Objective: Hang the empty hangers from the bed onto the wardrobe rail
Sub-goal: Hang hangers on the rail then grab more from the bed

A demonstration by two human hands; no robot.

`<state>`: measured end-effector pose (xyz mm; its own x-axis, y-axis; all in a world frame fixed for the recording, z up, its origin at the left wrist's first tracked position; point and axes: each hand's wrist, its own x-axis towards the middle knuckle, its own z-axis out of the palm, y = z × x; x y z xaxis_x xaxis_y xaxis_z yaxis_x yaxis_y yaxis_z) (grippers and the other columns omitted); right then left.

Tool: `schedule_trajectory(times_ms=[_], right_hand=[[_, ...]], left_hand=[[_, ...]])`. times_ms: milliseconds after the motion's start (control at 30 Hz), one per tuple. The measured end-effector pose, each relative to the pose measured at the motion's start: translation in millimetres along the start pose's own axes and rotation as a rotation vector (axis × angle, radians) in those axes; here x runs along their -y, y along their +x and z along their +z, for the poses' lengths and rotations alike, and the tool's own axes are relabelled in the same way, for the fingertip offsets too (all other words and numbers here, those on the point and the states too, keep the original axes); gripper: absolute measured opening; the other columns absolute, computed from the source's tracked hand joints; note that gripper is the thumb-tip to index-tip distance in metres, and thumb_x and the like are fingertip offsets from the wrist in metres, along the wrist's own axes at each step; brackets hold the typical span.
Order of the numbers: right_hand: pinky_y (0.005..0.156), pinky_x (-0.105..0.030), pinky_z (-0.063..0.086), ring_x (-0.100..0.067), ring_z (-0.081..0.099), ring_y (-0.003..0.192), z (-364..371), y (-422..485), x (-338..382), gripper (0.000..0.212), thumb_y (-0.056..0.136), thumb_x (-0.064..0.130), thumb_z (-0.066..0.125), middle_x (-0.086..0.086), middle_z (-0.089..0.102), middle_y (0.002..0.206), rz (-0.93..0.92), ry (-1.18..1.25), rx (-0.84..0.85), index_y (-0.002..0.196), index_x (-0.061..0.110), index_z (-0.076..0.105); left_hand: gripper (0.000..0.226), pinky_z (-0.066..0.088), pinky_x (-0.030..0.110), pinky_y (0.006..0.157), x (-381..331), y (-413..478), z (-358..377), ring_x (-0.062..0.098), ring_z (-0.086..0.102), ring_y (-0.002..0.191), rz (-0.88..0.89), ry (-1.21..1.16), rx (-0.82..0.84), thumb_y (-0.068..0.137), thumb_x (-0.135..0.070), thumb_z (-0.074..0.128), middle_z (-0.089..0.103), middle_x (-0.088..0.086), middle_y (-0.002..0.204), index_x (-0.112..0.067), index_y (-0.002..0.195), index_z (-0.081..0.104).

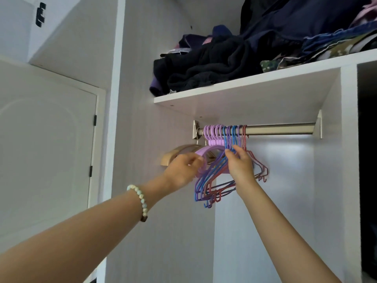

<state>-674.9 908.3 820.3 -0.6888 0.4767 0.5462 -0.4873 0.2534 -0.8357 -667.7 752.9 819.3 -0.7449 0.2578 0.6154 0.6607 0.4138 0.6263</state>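
At the far left stands a closed white door (47,144) with dark hinges on its right edge. The left arm rises from the lower left corner, stretched up and to the right, with a bead bracelet (140,201) round the wrist. The left hand (183,168) is raised with its back to the camera and its fingers curled round the shoulder of the lilac hangers (204,152); the fingertips are blurred, so how firm the hold is cannot be told. Just behind that hand, the wooden hangers (173,153) hang nearest the wardrobe's side wall.

The rail (279,129) runs between 2 brackets under the white shelf (244,89). All the hangers crowd its left end: the lilac hooks sit tight together, and just to their right hang the thin hangers (216,180) in blue, purple and red, their hooks over the rail and their frames fanned downward to the left and right.

The right arm comes up from the bottom edge, nearly straight, tilting slightly left. The right hand (239,165) pinches the necks of the thin hangers just below the rail, thumb on the left and fingers (237,149) bent over them. The right half of the rail is bare metal.

On the shelf above lies a heap of dark clothes (214,64), with patterned fabric (326,48) piled further right.
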Motion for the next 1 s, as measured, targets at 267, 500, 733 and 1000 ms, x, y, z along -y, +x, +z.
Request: schedule_trajectory(times_ms=[267, 500, 733, 1000], right_hand=[[0.096, -0.025, 0.036, -0.013, 0.048, 0.117, 75.2, -73.3, 66.7, 0.042, 0.093, 0.029, 0.055, -0.001, 0.05, 0.135, -0.175, 0.066, 0.197, 0.135, 0.025, 0.049], [0.111, -0.027, 0.027, -0.004, 0.028, 0.138, 189.6, -171.5, 104.7, 0.051, 0.093, 0.038, 0.054, 0.01, 0.032, 0.15, -0.24, 0.113, 0.573, 0.141, 0.034, 0.038], [0.11, -0.026, 0.02, -0.002, 0.017, 0.142, 326.3, -313.7, 125.7, 0.061, 0.091, 0.048, 0.051, 0.015, 0.018, 0.155, -0.206, 0.056, 0.984, 0.146, 0.038, 0.025], [0.113, -0.025, 0.024, -0.006, 0.015, 0.144, 465.8, -522.5, 109.8, 0.071, 0.089, 0.05, 0.053, 0.017, 0.006, 0.157, -0.181, 0.016, 1.412, 0.149, 0.035, 0.018]], left_hand=[[0.028, 0.049, 0.031, 0.086, 7.4, -60.3, -121.2, 0.016, 0.062, 0.092, 0.082, -0.052, -0.197, 0.097, -0.028, 0.045, 0.065, 0.003, 0.111, -0.014, 0.118, 0.058], [0.04, 0.041, 0.024, 0.091, 66.5, -157.4, -269.1, 0.01, 0.054, 0.114, -0.031, 0.15, -0.373, 0.095, -0.039, 0.046, 0.054, -0.008, 0.128, -0.027, 0.132, 0.046], [0.066, 0.031, 0.03, 0.108, 134.0, -318.4, -414.9, 0.008, 0.039, 0.131, -0.333, 0.377, -0.467, 0.085, -0.057, 0.044, 0.039, -0.011, 0.146, -0.03, 0.143, 0.032], [0.072, 0.023, 0.033, 0.114, 205.8, -546.4, -524.0, 0.011, 0.027, 0.14, -0.762, 0.53, -0.594, 0.085, -0.059, 0.043, 0.03, -0.007, 0.152, -0.029, 0.147, 0.023]])
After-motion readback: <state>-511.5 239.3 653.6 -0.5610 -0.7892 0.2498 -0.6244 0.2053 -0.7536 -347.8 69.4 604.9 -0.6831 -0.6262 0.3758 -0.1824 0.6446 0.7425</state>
